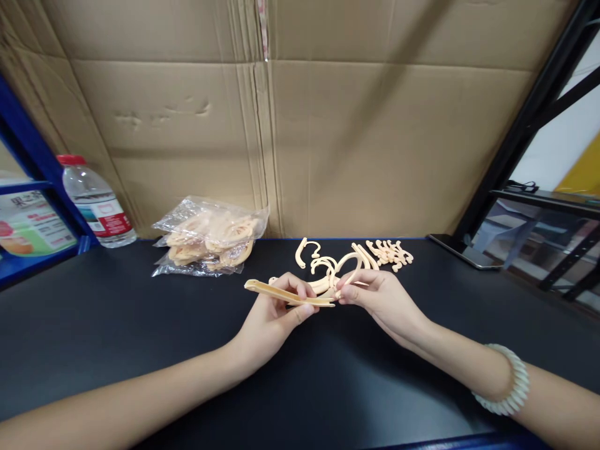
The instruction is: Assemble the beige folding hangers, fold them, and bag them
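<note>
My left hand (288,306) is closed on a long, channelled cream plastic strip (267,289), its rounded end with a small hole pointing left. Thumb and fingers pinch the strip near its right end. Close beside that end, my right hand (375,297) pinches a thin curved cream plastic piece (357,267). The two pieces come very near each other; whether they touch, I cannot tell. Behind my hands lie loose curved cream pieces (323,262), partly hidden by the fingers. A small heap of short knobbed cream pieces (390,252) lies to their right.
Clear plastic bags of cream parts (210,237) lie at the back left. A water bottle with a red cap (96,206) stands beside the blue rack (28,137). Cardboard (398,144) walls off the back of the black table (164,337). A phone-like flat object (462,251) lies back right.
</note>
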Demonstrator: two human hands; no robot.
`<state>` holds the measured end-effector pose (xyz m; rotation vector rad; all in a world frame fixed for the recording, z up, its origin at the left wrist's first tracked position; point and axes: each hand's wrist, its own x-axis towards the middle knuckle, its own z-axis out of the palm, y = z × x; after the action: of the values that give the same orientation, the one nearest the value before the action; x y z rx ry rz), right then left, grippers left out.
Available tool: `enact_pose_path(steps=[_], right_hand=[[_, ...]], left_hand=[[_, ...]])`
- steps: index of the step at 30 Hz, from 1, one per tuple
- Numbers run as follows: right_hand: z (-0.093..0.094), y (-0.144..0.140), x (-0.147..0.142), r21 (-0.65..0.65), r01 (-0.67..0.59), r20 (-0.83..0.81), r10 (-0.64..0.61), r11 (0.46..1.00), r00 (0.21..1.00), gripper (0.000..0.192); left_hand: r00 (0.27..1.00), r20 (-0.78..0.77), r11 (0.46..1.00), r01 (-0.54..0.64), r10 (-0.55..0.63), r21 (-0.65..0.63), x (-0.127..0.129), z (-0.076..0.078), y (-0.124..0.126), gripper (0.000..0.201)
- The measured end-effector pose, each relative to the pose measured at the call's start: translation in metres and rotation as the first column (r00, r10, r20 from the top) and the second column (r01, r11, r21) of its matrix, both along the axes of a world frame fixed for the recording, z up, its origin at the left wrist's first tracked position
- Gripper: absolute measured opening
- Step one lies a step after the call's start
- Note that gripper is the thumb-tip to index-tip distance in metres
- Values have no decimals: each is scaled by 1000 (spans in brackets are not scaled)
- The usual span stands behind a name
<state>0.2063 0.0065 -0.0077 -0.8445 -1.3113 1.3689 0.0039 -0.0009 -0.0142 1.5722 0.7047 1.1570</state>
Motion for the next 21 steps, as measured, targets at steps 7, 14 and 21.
enact_pose_path(steps=[7,14,21], right_hand=[[1,0,-2,-48,-149,0,149,988,989,22],[0,-3,-1,-91,-206,-24,205,974,979,27],[3,-5,-4,-143,-195,-9,196,970,981,30]], left_hand=[[999,-46,999,-1,3,44,1,2,-6,15],[997,-64,998,-30,33,56,3,5,-8,14],[991,-121,995,-42,53,93,3,6,-8,12]])
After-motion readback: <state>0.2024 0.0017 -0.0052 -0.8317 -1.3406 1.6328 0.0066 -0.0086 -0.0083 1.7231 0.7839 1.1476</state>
